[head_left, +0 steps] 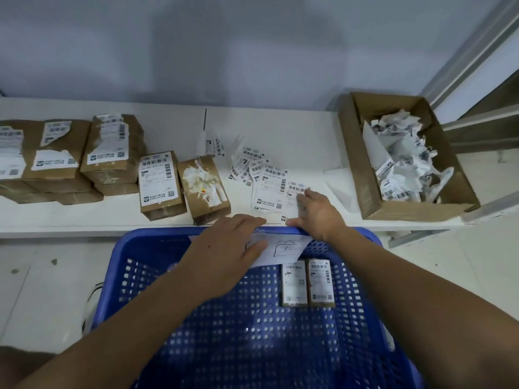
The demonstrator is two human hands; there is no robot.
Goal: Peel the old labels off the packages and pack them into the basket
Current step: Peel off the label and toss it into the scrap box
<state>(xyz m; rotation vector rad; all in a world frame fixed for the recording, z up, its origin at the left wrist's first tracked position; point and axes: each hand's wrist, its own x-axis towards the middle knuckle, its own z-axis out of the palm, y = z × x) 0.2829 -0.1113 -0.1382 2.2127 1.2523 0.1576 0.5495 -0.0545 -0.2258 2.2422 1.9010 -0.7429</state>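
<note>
Item: brown packages [161,183], small, boxy, likely light and stiff, lying at 11 o'clock on the white surface [280,127], two more standing in the blue basket [157,240]; best gripped across the long sides. Left hand [227,248] is resting flat, fingers straight, on the basket's paper tag [286,247]; right hand [317,213] is pressing spread fingers on the thin, flimsy loose labels [269,189] at 12 o'clock

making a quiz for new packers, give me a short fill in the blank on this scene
1. The blue basket holds ____ packages.
2. The torn old labels are piled in a ____ box.
3. The right hand rests on a sheet of ____ on the white shelf.

Missing: two; cardboard; labels
</note>
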